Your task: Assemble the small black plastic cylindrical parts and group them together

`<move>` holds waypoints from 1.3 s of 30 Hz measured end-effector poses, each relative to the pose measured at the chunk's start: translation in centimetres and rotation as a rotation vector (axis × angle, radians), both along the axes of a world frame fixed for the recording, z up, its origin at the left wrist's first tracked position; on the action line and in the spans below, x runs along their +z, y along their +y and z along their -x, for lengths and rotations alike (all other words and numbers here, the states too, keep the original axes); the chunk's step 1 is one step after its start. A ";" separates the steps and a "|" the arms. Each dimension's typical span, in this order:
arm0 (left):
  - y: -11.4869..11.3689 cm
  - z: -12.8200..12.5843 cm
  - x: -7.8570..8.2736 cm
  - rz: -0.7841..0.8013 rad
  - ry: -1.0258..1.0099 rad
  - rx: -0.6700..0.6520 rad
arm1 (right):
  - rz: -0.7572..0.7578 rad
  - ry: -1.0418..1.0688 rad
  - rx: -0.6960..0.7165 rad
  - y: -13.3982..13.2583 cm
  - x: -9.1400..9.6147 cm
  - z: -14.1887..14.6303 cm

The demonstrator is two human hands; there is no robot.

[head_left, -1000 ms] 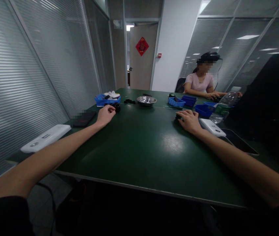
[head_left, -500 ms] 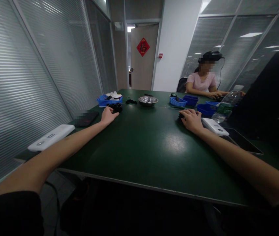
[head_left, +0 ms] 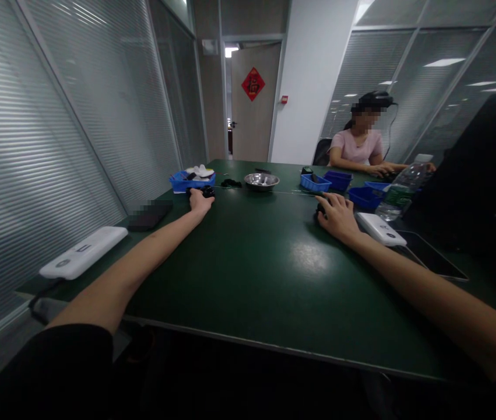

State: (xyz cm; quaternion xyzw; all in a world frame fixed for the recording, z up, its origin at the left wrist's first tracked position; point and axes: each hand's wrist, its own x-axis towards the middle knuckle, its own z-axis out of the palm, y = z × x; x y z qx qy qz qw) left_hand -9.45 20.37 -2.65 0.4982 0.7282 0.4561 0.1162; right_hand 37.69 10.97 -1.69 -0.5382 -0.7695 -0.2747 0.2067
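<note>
At the far left of the table, my left hand [head_left: 201, 201] reaches over a lumpy black object [head_left: 207, 191], its fingers curled and mostly hidden against it. My right hand [head_left: 338, 217] is on the right, with its thumb and fingers around a small black object [head_left: 318, 211]. Most of that object is under the hand, so I cannot make out its kind. Just behind my left hand is a blue basket [head_left: 179, 185] with white and black items in it. Beside my right hand lies a white power bank [head_left: 381, 228].
A metal bowl [head_left: 261, 188] and a black bundle [head_left: 231, 183] lie mid-table. Blue baskets [head_left: 315, 185], a water bottle [head_left: 398, 195] and a tablet [head_left: 438, 256] are on the right. Another white power bank [head_left: 85, 252] lies at left. A person [head_left: 356, 146] sits across.
My left hand has shifted slightly to the right over the black object, and my left elbow has moved inward. The fingers of my right hand have spread a little. The view has shifted slightly.
</note>
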 end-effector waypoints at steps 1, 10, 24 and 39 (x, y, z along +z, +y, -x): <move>0.0 0.2 0.0 0.009 0.000 0.001 | -0.001 0.005 0.005 0.1 0.0 0.0; -0.2 0.1 0.8 0.062 0.023 0.067 | -0.045 0.011 0.047 0.2 -0.2 0.1; -11.2 -4.2 1.4 0.040 0.122 -0.725 | -0.010 0.066 0.334 -3.7 0.8 5.4; -21.6 -9.1 3.2 0.061 0.125 -1.469 | 0.389 0.421 0.869 -15.5 2.1 13.8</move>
